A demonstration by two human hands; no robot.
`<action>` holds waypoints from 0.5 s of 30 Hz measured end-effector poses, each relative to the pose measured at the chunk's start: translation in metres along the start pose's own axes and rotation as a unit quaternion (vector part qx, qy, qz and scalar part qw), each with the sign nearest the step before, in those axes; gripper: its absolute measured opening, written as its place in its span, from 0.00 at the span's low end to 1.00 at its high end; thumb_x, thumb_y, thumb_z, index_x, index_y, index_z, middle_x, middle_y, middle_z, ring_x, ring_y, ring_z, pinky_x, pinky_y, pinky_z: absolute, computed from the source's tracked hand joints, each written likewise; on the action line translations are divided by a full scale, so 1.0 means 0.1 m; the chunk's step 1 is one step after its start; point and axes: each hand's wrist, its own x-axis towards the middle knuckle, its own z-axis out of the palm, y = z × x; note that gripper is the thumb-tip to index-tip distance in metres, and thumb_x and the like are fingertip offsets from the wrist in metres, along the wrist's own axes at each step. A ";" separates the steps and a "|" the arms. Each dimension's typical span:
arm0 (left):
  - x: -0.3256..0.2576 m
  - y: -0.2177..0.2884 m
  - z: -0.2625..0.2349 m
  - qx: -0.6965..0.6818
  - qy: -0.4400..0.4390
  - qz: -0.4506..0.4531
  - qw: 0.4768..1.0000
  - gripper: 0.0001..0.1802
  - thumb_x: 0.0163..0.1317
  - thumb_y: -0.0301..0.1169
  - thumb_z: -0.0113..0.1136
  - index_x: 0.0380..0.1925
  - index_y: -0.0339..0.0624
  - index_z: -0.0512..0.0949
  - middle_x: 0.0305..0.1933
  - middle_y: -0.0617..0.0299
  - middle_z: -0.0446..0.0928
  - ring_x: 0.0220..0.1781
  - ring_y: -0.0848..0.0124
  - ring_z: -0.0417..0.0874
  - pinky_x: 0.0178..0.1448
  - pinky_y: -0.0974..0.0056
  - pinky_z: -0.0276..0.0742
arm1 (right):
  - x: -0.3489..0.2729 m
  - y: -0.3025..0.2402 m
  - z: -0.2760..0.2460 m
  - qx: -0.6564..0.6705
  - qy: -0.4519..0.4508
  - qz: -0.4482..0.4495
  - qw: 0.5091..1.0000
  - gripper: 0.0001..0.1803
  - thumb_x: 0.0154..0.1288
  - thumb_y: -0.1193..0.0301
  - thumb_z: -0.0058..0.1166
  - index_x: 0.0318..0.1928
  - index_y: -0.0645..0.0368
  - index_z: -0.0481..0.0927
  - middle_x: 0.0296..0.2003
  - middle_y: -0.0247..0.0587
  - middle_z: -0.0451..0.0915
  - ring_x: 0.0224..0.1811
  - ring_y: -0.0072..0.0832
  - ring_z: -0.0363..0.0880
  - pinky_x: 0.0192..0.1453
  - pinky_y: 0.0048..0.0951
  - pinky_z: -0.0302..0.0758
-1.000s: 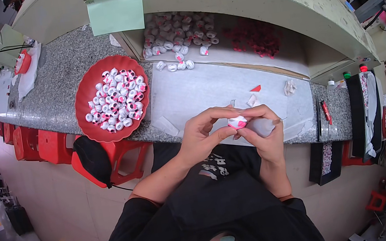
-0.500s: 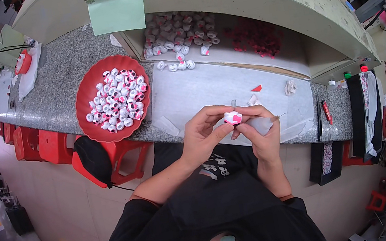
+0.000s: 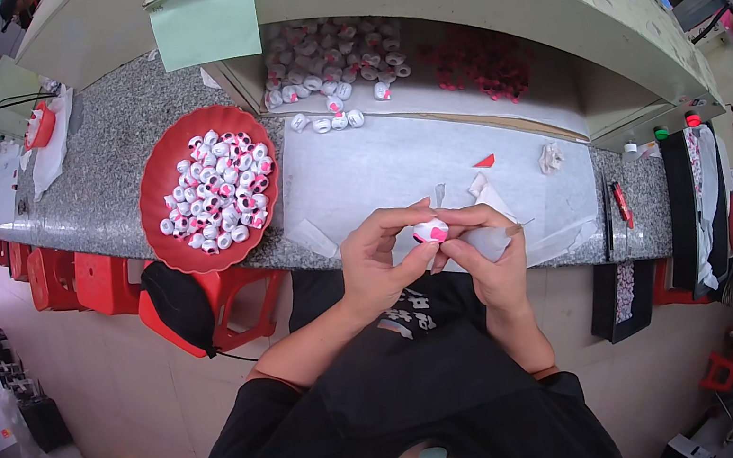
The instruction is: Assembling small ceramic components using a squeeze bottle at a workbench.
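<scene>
Small white-and-pink piece (image 3: 429, 231) is raised between both hands' fingertips, above the near part of the white sheet (image 3: 366, 167). Left hand (image 3: 376, 261): thumb and fingers closed on the piece. Right hand (image 3: 500, 270): thumb and fingertips pinch its other side; same hand also holds a translucent applicator (image 3: 489, 241), thin tip pointing right. Around: white paper scrap (image 3: 492, 196) just beyond the right hand; red bowl (image 3: 154, 171) of similar pieces to the left; dark pink pieces (image 3: 485, 66) in the shelf compartment. Risk (judgement): piece could slip if the pinch loosens during turning; a tightened right grip might squeeze the applicator and make it leak. Versus half a second ago: piece appears turned, pink patch lower on its face; more of the paper scrap shows
</scene>
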 end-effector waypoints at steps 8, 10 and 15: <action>0.05 0.00 -0.04 0.028 -0.027 0.031 0.999 0.14 0.49 0.18 0.53 0.38 0.33 0.68 0.35 0.53 0.74 0.43 0.64 0.75 0.62 0.53 0.53 | 0.07 0.19 -0.84 -0.332 0.145 -0.055 0.930 0.09 0.49 0.80 0.52 0.35 0.65 0.73 0.28 0.39 0.74 0.26 0.25 0.74 0.26 0.22 0.70; 0.06 -0.02 -0.04 0.038 -0.020 0.020 0.999 0.14 0.49 0.18 0.53 0.38 0.33 0.68 0.36 0.53 0.74 0.42 0.65 0.75 0.62 0.53 0.53 | 0.06 0.38 -1.01 -0.511 0.158 -0.078 0.841 0.08 0.49 0.78 0.53 0.33 0.63 0.74 0.28 0.38 0.74 0.27 0.24 0.74 0.27 0.23 0.70; 0.09 -0.03 -0.02 0.038 0.007 0.001 0.999 0.14 0.48 0.17 0.53 0.38 0.33 0.69 0.37 0.52 0.74 0.43 0.64 0.75 0.58 0.58 0.59 | 0.03 0.62 -1.06 -0.616 0.189 -0.067 0.762 0.08 0.49 0.76 0.54 0.32 0.62 0.73 0.27 0.37 0.73 0.27 0.25 0.73 0.33 0.27 0.69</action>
